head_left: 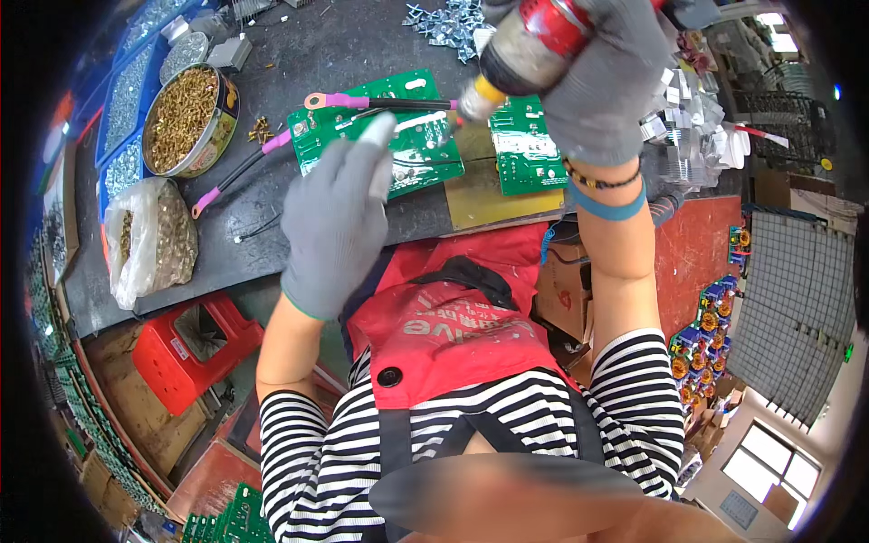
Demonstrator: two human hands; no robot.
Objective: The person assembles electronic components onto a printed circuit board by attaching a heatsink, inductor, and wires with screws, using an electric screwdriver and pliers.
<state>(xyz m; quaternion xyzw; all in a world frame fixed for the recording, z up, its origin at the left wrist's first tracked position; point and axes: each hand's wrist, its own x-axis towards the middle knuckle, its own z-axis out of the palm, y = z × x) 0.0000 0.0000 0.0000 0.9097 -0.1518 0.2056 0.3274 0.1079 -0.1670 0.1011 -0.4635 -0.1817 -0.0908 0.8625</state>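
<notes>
My right hand (pixel 602 86), in a grey glove, grips a powered screwdriver (pixel 525 50) with a red and grey body, its tip pointing down at the green circuit boards. Two green circuit boards lie on the dark bench: the left board (pixel 421 149) and the right board (pixel 520 145). My left hand (pixel 335 217), also gloved, hovers over the left board's near edge with a white-tipped finger stretched toward it and holds nothing. Black cables with pink sleeves and ring lugs (pixel 339 100) run across the left board.
A round tin of brass screws (pixel 186 118) and a plastic bag of brass parts (pixel 149 240) sit at the left. Blue bins of fasteners (pixel 127 100) line the far left. Metal brackets (pixel 448 23) lie at the back, a red stool (pixel 195 348) below the bench.
</notes>
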